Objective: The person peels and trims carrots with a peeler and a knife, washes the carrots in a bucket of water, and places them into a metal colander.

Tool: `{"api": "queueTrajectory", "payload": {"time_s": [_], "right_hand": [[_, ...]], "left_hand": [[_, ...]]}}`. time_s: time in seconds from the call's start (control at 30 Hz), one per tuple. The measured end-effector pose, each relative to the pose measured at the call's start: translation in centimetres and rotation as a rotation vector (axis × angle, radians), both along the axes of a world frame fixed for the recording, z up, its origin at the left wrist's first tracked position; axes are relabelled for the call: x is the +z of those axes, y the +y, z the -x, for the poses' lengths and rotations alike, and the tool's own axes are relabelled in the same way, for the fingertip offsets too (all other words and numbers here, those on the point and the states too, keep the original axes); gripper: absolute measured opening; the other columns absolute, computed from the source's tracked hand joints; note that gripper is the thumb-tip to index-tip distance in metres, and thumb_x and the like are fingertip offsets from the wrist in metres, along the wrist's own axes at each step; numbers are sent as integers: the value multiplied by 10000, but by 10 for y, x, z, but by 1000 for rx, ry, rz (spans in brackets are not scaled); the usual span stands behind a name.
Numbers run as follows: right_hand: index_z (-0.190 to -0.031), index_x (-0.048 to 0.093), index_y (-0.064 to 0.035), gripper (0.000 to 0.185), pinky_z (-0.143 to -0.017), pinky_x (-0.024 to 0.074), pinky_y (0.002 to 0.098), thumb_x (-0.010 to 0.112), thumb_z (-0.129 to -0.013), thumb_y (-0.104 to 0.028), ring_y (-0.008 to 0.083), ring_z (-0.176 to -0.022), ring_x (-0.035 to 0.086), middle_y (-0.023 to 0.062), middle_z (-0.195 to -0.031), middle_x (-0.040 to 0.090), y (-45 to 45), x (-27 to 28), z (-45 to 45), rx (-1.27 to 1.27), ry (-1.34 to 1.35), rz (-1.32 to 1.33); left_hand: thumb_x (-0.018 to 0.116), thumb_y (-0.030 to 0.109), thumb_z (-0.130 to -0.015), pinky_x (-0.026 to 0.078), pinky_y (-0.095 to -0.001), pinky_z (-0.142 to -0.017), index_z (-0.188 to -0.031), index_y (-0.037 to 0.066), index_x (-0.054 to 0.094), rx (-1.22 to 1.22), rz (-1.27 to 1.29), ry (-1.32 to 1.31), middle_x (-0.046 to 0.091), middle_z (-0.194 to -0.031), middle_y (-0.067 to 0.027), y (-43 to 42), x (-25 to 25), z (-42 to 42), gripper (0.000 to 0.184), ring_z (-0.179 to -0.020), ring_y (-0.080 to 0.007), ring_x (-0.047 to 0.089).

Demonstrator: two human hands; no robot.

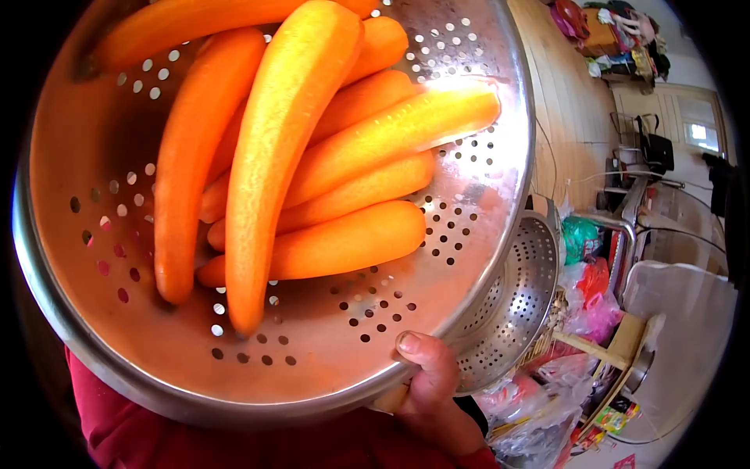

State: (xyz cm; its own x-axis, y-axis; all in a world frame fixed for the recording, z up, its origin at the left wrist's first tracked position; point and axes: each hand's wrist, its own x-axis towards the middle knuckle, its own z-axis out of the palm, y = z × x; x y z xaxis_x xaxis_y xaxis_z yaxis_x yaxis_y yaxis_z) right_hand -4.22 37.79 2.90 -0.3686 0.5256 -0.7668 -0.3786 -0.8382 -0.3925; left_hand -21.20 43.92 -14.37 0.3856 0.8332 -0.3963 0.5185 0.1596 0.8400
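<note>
A large metal colander [312, 383] fills the left and centre of the head view, tilted so its inside faces the camera. Several peeled orange carrots [289, 156] lie in it, crossing one another. My right hand [430, 379] grips the colander's lower right rim, thumb over the edge and fingers hidden behind it. A red sleeve and red clothing [312, 445] show below. My left hand is out of sight.
A second metal colander [519, 289] stands behind the first at the right. Beyond it are plastic bags [586, 297], a wooden frame [625, 344] and a translucent sheet [680, 328]. Piled clothes [625, 39], a black chair [656, 148] and a door [687, 109] appear farther off.
</note>
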Motion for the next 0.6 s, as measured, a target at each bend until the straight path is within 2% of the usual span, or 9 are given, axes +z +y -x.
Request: {"api": "queueTrajectory", "payload": {"time_s": [0.13, 0.3, 0.53, 0.6], "right_hand": [[-1320, 374, 16, 651, -952, 471, 463, 577, -736, -187, 318, -1082, 566, 185, -1204, 536, -2, 4, 1, 49, -92, -35], [-1344, 332, 17, 654, -955, 473, 450, 561, -752, -142, 315, -1108, 554, 180, -1215, 519, 0, 3, -1, 59, -65, -114], [-1329, 349, 18, 648, -942, 484, 451, 566, -740, -145, 313, -1078, 572, 182, -1199, 530, 4, -10, 4, 46, -60, -61], [-1320, 352, 4, 583, -924, 488, 406, 552, -774, -48, 275, -1069, 571, 168, -1186, 525, 3, -15, -3, -3, 4, -6]], "left_hand": [[584, 224, -872, 515, -328, -697, -1283, 60, 469, 2, 94, 84, 636, -1022, -134, -11, -9, 19, 457, -841, -212, 613], [579, 234, -882, 512, -324, -691, -1312, 57, 437, 39, 158, 120, 630, -1020, -130, -17, -9, 39, 486, -825, -201, 608], [572, 249, -895, 508, -318, -682, -1351, 54, 394, 96, 136, 19, 621, -1017, -124, -21, -14, 36, 528, -802, -186, 601], [570, 253, -898, 507, -316, -679, -1363, 53, 381, 159, 122, -32, 618, -1017, -123, -30, -8, 40, 540, -795, -182, 600]]}}
